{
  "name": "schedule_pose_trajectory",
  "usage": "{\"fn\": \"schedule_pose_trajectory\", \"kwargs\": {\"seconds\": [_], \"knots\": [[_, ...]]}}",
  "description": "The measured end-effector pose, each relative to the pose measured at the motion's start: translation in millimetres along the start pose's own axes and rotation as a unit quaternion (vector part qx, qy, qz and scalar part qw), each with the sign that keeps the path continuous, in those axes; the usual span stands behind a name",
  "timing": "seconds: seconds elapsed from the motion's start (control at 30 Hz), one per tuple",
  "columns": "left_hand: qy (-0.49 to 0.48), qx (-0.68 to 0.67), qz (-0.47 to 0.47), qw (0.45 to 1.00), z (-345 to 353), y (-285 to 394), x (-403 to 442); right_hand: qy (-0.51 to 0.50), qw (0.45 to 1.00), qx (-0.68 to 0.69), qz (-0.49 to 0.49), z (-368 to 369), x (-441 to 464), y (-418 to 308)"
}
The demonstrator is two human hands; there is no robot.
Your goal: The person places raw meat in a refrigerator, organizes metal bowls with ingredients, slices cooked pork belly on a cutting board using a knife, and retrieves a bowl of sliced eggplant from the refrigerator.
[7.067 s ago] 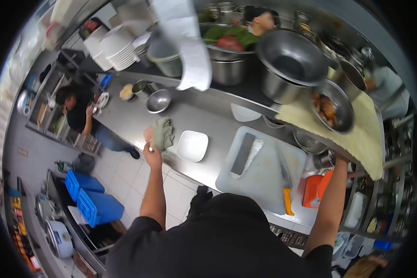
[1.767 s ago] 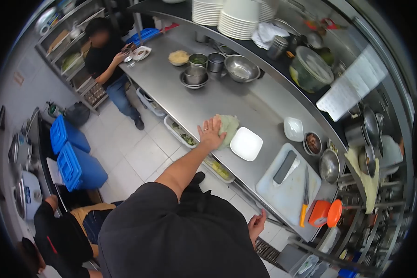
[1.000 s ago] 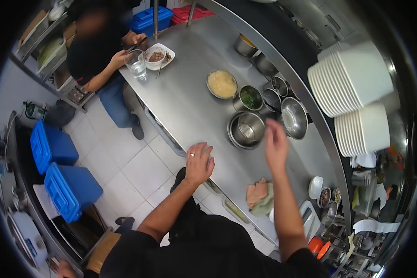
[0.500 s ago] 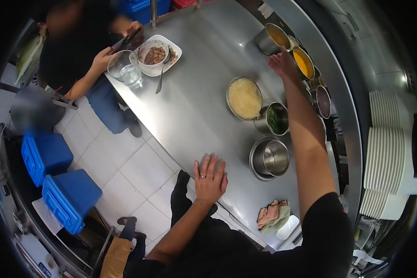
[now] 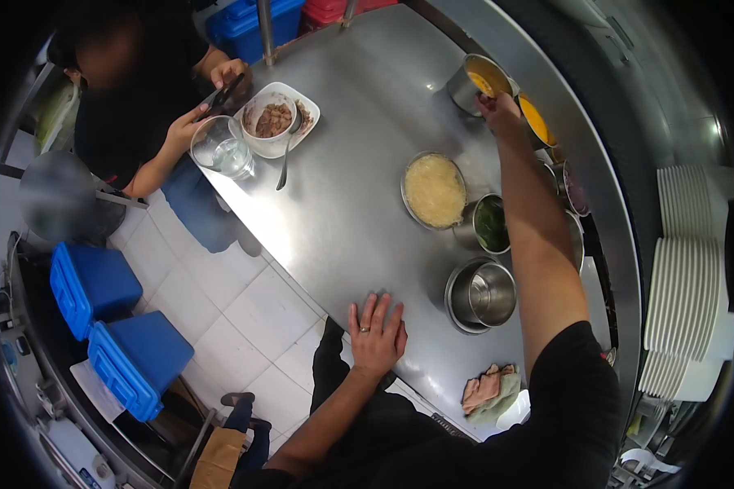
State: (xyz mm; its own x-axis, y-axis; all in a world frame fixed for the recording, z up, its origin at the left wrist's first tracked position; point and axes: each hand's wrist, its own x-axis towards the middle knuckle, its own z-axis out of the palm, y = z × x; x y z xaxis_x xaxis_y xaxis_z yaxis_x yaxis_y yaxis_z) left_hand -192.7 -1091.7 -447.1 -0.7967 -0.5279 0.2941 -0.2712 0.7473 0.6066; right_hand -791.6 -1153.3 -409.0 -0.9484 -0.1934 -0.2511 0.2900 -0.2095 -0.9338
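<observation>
Right hand [image 5: 500, 107], fingers curled, is at the steel pot [image 5: 459, 94] near the counter's [image 5: 347, 191] back edge; its grip cannot be told. Left hand [image 5: 376, 342] lies spread, seemingly empty. Reaching in seems the current step; withdrawing calls for clearing the rim.

The right hand's [image 5: 501, 112] fingertips are hidden at the mouth of a steel pot [image 5: 462, 91], so whether they pinch anything or touch the rim cannot be told, while the right forearm [image 5: 538, 236] covers part of a metal bowl [image 5: 577, 238] behind it. The cloth [image 5: 497, 398] and the black sleeve [image 5: 575, 379] partly hide a white dish [image 5: 515, 412]. The co-worker's head [image 5: 110, 53] is blurred, the red bin [image 5: 347, 11] is cut off by the top edge, and the tan apron [image 5: 218, 458] by the bottom edge.
</observation>
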Motion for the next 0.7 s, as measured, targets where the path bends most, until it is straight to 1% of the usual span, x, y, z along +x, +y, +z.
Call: {"fn": "schedule_pose_trajectory", "kwargs": {"seconds": [0.03, 0.07, 0.13, 0.2, 0.27, 0.33, 0.43, 0.47, 0.5, 0.57, 0.6, 0.63, 0.67, 0.7], "knots": [[0.002, 0.001, 0.003, 1.000, -0.5, 0.2, 1.2, -0.012, 1.000, 0.005, -0.018, 1.9, -12.6, 2.6], [0.005, -0.001, 0.004, 1.000, -1.2, 1.3, 2.2, 0.003, 0.999, 0.024, -0.024, 8.8, -29.9, -0.2], [0.004, -0.010, 0.011, 1.000, -4.1, 4.5, 2.3, -0.052, 0.996, 0.055, -0.038, -1.0, -38.7, 8.5], [-0.007, 0.000, 0.008, 1.000, -3.9, 6.7, 2.2, -0.075, 0.991, 0.107, -0.023, -19.3, -46.2, 9.2], [-0.023, 0.003, 0.012, 1.000, -6.8, 8.9, 1.2, -0.072, 0.989, 0.125, -0.028, -28.8, -75.9, 1.2], [-0.038, 0.002, 0.017, 0.999, -10.6, 12.4, 2.3, -0.054, 0.991, 0.116, -0.036, -47.1, -116.6, -14.6], [-0.017, -0.043, 0.004, 0.999, -17.7, 20.4, 4.5, -0.032, 0.997, 0.075, -0.016, -91.7, -192.2, -38.6], [-0.012, -0.048, 0.022, 0.999, -17.2, 19.9, 7.7, -0.028, 0.998, 0.054, -0.004, -105.0, -221.8, -42.6], [-0.014, -0.107, 0.004, 0.994, -12.2, 16.3, 13.0, -0.024, 0.999, 0.027, 0.007, -120.5, -251.0, -50.3], [-0.065, -0.288, -0.084, 0.952, 6.2, 23.4, 26.6, -0.011, 1.000, -0.013, 0.025, -143.5, -313.8, -63.0], [-0.115, -0.354, -0.100, 0.923, 5.3, 28.9, 35.2, 0.002, 0.999, -0.025, 0.031, -154.7, -349.8, -70.2], [-0.190, -0.425, -0.143, 0.873, 31.7, 9.2, 44.1, 0.022, 0.999, -0.030, 0.029, -167.5, -383.2, -79.3], [-0.257, -0.411, -0.183, 0.855, 21.4, 20.8, 59.6, 0.046, 0.998, -0.025, 0.021, -179.1, -420.2, -88.6], [-0.284, -0.409, -0.208, 0.842, 35.0, 15.6, 69.4, 0.074, 0.997, -0.015, 0.009, -186.8, -453.4, -96.3]]}}
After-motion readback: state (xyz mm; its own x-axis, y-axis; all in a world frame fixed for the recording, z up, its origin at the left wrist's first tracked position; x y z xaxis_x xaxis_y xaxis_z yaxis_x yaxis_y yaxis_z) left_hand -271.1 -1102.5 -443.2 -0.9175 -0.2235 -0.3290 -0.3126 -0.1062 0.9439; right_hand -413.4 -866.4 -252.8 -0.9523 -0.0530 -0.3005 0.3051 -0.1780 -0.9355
